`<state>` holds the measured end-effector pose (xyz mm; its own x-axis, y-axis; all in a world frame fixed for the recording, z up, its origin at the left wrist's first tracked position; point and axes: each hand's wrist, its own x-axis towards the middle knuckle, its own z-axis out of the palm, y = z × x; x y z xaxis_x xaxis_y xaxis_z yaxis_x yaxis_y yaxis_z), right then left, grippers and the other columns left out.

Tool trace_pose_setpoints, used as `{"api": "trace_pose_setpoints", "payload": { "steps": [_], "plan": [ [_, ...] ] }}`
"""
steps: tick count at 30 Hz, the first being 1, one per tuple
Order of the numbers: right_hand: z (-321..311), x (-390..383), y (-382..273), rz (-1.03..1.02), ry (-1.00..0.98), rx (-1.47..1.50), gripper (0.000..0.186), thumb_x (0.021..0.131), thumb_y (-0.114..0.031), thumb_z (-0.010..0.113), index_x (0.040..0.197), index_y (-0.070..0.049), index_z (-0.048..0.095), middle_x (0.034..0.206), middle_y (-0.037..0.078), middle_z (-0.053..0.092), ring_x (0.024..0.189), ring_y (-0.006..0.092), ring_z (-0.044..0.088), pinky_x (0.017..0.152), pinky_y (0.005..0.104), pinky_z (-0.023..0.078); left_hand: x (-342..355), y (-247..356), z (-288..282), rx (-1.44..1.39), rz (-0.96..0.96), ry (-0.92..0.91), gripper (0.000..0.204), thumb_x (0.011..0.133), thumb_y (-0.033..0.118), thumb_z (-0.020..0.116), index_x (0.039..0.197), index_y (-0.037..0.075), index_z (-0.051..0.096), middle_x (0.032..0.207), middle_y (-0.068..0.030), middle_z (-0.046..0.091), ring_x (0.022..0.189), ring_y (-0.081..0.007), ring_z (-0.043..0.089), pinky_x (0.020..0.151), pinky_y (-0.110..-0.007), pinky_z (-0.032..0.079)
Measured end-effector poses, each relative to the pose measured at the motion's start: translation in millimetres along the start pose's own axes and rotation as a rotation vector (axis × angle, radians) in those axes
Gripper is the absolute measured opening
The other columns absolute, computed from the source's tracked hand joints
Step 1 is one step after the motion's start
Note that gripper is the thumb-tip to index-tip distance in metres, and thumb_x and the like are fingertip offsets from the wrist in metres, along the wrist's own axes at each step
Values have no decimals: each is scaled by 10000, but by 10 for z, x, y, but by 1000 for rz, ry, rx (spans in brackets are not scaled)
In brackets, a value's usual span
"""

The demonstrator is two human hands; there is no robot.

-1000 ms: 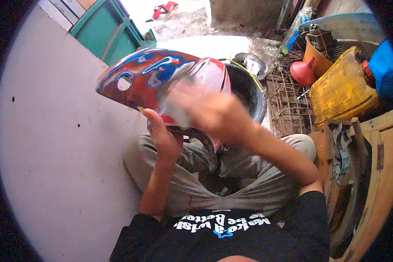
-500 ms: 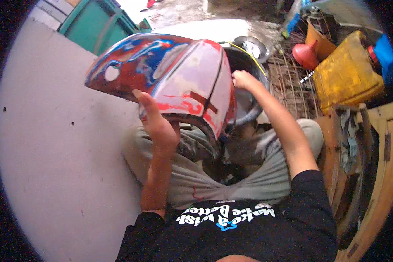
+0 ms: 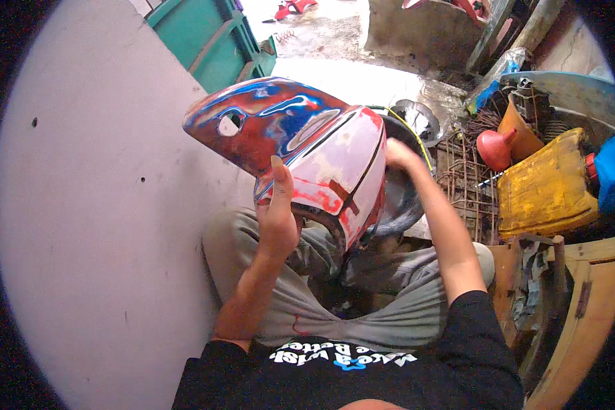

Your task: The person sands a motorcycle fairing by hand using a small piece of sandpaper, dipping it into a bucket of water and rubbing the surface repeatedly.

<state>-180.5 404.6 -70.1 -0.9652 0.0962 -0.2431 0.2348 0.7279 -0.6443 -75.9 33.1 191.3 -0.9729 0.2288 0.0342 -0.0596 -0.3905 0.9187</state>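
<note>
"Which step was this?"

"Steadying, I judged! My left hand [image 3: 278, 222] bore the painted panel [image 3: 335, 162], tilted above my grey trousers [image 3: 396, 301], its narrower end pointing far left."

"And the next move?"

"It called for a firm left hold and clear room along the right edge."

"Left grip?"

"Closed on the near-left edge, thumb upright, other fingers mostly hidden."

"Right?"

"Forearm stretched far, right hand [image 3: 402, 156] just beside the right edge, over the dark bucket [image 3: 404, 217]. Fingers out of sight: I couldn't tell how open, or holding what!"
</note>
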Motion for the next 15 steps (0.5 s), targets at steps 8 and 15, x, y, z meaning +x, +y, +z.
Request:
{"api": "trace_pose_setpoints", "payload": {
  "steps": [8,15],
  "plan": [
    [-832,-1280,-2595,-460,520,289,282,1005,-147,527,1233,-4,610,1029,250,696,978,367,679,852,401,501,-30,-18,-192,-75,13,54,365,1046,402,502,1096,55,604,912,19,601,773,-47,571,691,-252,484],
    [-348,-2026,-3128,-951,590,-90,543,773,37,641,1308,-39,583,1329,186,606,1263,329,572,1079,428,453,55,-72,-178,-214,-42,-128,450,1061,377,441,1314,7,475,1085,-81,635,926,-156,654,800,-305,543]
  ]
}}
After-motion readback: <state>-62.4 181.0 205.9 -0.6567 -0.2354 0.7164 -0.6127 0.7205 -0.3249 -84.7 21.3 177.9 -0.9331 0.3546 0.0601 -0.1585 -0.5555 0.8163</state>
